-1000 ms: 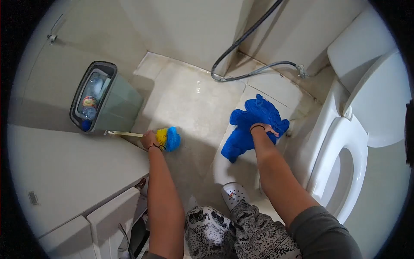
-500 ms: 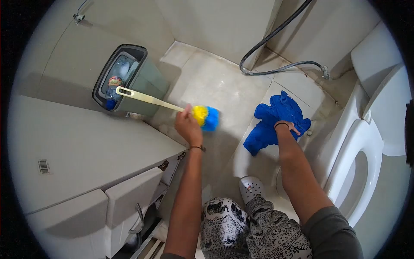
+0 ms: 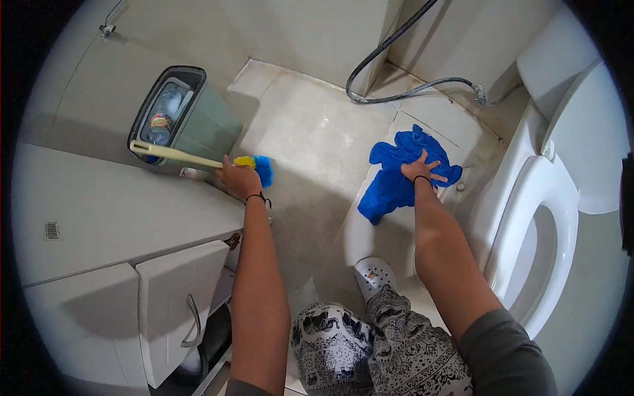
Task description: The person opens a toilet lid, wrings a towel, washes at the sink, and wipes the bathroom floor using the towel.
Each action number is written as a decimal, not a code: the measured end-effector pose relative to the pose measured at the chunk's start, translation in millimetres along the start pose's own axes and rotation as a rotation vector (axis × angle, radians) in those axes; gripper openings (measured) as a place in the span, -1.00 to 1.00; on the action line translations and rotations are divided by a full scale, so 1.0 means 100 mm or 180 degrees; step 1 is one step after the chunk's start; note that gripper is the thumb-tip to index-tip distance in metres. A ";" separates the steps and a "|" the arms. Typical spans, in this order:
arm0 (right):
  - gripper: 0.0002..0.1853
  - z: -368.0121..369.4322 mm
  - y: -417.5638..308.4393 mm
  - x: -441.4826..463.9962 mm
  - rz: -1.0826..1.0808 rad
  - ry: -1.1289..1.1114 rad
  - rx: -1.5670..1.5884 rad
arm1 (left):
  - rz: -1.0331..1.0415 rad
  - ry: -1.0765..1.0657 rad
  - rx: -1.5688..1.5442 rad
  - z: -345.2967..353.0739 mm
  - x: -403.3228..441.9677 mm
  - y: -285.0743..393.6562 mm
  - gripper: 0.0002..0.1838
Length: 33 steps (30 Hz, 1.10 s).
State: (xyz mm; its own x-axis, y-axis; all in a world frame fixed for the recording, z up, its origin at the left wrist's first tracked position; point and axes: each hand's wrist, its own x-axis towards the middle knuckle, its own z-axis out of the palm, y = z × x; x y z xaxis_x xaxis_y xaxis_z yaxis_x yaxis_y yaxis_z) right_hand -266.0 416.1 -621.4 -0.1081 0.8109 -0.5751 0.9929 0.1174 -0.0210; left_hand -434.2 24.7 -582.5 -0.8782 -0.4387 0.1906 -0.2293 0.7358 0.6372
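My left hand (image 3: 240, 178) is closed round the cream handle of a brush (image 3: 263, 170) with yellow and blue bristles. The handle reaches back over the rim of a grey-green bin, and the bristles are over the floor just beyond my fingers. On the tiles to the right lies a crumpled blue cloth (image 3: 389, 191). My right hand (image 3: 422, 169) rests on top of it, fingers spread and palm down.
The grey-green bin (image 3: 214, 125) holds plastic bottles. Left of my left arm is a white cabinet (image 3: 132, 211) with a door ajar. A white toilet (image 3: 561, 231) stands at the right, its lid raised. A dark hose (image 3: 370, 61) loops along the wall.
The brush first swung out over the floor, then came back left towards the bin and cabinet. My right hand has shifted up the blue cloth, and its fingers have spread.
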 end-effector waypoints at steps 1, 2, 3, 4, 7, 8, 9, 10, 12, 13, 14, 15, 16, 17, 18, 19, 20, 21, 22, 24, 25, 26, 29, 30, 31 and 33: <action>0.23 -0.02 0.00 -0.04 -0.0065 -0.0001 0.0211 | 0.0003 -0.0013 0.0019 -0.06 -0.03 0.05 -0.57; 0.26 -0.03 -0.01 -0.10 -0.0134 -0.0003 0.0412 | -0.0024 -0.0185 0.0140 -0.14 -0.05 0.11 -0.54; 0.29 -0.03 -0.03 -0.16 -0.0223 -0.0008 0.0613 | -0.0057 -0.0339 0.0259 -0.23 -0.07 0.20 -0.52; 0.29 0.02 -0.03 -0.27 -0.0239 -0.0015 0.0598 | -0.0124 -0.0435 0.0237 -0.23 -0.05 0.19 -0.49; 0.30 0.21 -0.06 -0.57 -0.1040 0.0192 0.0489 | -0.0234 -0.0704 0.0229 -0.22 -0.04 0.20 -0.49; 0.25 0.30 -0.09 -0.64 -0.1293 0.0248 0.0135 | -0.0231 -0.0694 0.0235 -0.22 -0.04 0.23 -0.49; 0.21 0.39 -0.09 -0.72 -0.1534 0.0292 -0.0222 | -0.0396 -0.0622 0.0115 -0.23 -0.05 0.25 -0.50; 0.05 0.44 -0.08 -0.83 -0.1749 0.0399 -0.0285 | -0.0554 -0.0551 -0.0008 -0.25 -0.06 0.27 -0.52; -0.09 0.60 -0.09 -0.95 -0.2282 0.0458 -0.0405 | -0.0371 -0.0325 -0.0098 -0.24 -0.08 0.25 -0.54; -0.29 0.65 -0.07 -1.12 -0.2667 0.0663 -0.0510 | -0.0207 -0.0092 -0.0201 -0.23 -0.07 0.23 -0.56; -0.36 0.75 -0.09 -1.20 -0.2930 0.0689 -0.0653 | -0.0190 -0.0080 -0.0215 -0.20 -0.04 0.21 -0.56; -0.41 0.86 -0.11 -1.28 -0.3184 0.0712 -0.0811 | 0.0194 -0.0024 -0.0126 -0.18 -0.02 0.18 -0.57; -0.43 0.93 -0.11 -1.38 -0.3449 0.0647 -0.0945 | 0.0577 0.0022 -0.0045 -0.15 -0.01 0.17 -0.59; -0.45 1.00 -0.11 -1.49 -0.3693 0.0586 -0.1086 | 0.0589 -0.0005 -0.0075 -0.15 0.00 0.17 -0.59; -0.45 1.03 -0.12 -1.65 -0.3852 0.0297 -0.1269 | 0.0767 -0.0129 -0.0143 -0.17 0.02 0.15 -0.60; -0.45 1.03 -0.12 -1.82 -0.4005 0.0000 -0.1457 | 0.0938 -0.0252 -0.0214 -0.19 0.01 0.15 -0.61; -0.47 1.14 -0.07 -1.92 -0.4326 -0.0094 -0.1674 | 0.0929 -0.0283 -0.0041 -0.23 -0.02 0.20 -0.63; -0.48 1.23 -0.01 -2.02 -0.4662 -0.0192 -0.1882 | 0.0937 -0.0299 -0.0060 -0.18 -0.02 0.19 -0.63; -0.49 1.23 0.04 -2.13 -0.5082 -0.0391 -0.2084 | 0.0776 -0.0120 -0.0022 -0.08 0.00 0.11 -0.62; -0.47 1.32 0.14 -2.28 -0.5903 -0.0759 -0.2481 | 0.0541 -0.0149 0.0112 0.09 0.15 -0.15 -0.54; -0.45 1.35 0.19 -2.34 -0.6300 -0.0920 -0.2682 | 0.0555 -0.0147 0.0119 0.04 0.12 -0.10 -0.54; -0.45 1.37 0.26 -2.40 -0.6456 -0.0949 -0.2805 | 0.0246 -0.0304 0.0191 0.00 0.09 -0.05 -0.50; -0.42 1.28 0.30 -2.28 -0.6640 -0.1351 -0.2744 | -0.0052 -0.0457 0.0361 -0.09 0.04 0.04 -0.41; -0.42 1.26 0.29 -2.21 -0.6624 -0.1361 -0.2747 | -0.0040 -0.0463 0.0473 -0.10 0.03 0.03 -0.38; -0.41 1.23 0.27 -2.12 -0.6621 -0.1294 -0.2682 | -0.0051 -0.0475 0.0479 -0.05 0.06 -0.02 -0.38; -0.38 1.17 0.30 -1.95 -0.6520 -0.0916 -0.2579 | 0.0082 -0.0602 0.0574 0.07 0.14 -0.14 -0.34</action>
State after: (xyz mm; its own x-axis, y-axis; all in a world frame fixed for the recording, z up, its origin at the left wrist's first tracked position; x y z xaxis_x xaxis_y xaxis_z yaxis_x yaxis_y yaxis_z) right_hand -209.6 194.4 -606.1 -0.5782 -0.7639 -0.2865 -0.6672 0.6448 -0.3729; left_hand -445.9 11.8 -594.0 -0.9438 -0.3267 0.0512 -0.2619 0.8330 0.4873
